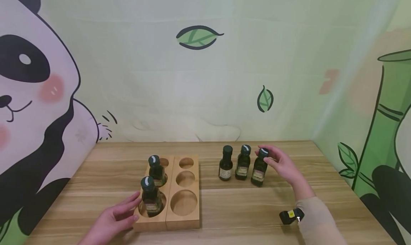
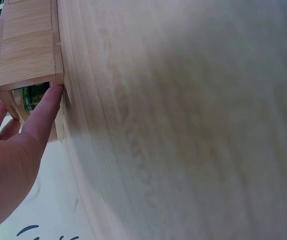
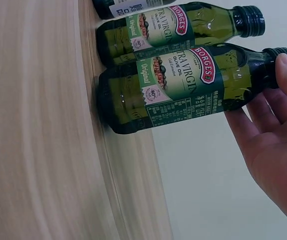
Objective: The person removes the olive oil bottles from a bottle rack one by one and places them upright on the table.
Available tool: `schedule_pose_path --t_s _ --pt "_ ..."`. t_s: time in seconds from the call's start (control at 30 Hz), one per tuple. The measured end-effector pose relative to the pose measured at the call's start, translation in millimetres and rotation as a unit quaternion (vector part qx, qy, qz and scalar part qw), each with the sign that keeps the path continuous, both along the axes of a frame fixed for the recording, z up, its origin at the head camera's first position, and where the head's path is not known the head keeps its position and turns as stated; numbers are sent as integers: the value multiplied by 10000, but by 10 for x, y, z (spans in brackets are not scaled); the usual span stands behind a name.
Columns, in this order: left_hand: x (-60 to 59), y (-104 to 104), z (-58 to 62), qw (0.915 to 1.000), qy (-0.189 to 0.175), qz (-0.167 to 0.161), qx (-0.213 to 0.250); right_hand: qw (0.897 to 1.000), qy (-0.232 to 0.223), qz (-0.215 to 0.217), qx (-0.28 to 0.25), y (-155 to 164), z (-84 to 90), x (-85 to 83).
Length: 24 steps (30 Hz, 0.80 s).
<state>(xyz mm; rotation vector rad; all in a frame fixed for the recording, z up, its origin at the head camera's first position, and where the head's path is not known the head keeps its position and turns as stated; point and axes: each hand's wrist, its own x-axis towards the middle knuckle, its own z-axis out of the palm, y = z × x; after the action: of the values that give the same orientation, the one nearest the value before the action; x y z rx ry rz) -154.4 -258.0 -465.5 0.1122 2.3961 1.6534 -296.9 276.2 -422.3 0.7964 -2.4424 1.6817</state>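
- At the near left, the left hand [image 1: 112, 216] touched the corner of the wooden rack [image 1: 183, 224], its fingers mostly straight, spread apart and gripping nothing.
- At the near right, a pale sleeve [image 1: 318, 220] and a small black camera [image 1: 290, 215] covered the right wrist.
- From the rack's right edge, a wide stretch of table [image 1: 231, 216] led towards the right arm.
- One bottle [image 1: 150, 198] stood in the rack's near left hole, another bottle [image 1: 156, 170] in the middle left one; the three right holes, largest nearest, showed their floors.
- Farther off, the right hand [image 1: 282, 166] had thumb and fingers closed around the top of the right-hand bottle [image 1: 259, 170], upright at the row's right end.
- Narrow gaps parted it from the middle bottle [image 1: 243, 163], and that from the slim-necked bottle [image 1: 226, 163].
- The table's grain ran left to right; its far edge met a pale green wall [image 1: 160, 88] printed with a panda [image 1: 57, 34], leaves and bamboo [image 1: 369, 138].
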Motion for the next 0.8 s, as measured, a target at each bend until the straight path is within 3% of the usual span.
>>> schedule_pose_path --t_s 0.57,0.8 --pt "-2 1 10 9998 -148 81 -40 9994 -272 187 38 41 25 -106" --pt "-6 17 16 9998 -142 167 -23 9989 -427 -76 182 64 43 -102"
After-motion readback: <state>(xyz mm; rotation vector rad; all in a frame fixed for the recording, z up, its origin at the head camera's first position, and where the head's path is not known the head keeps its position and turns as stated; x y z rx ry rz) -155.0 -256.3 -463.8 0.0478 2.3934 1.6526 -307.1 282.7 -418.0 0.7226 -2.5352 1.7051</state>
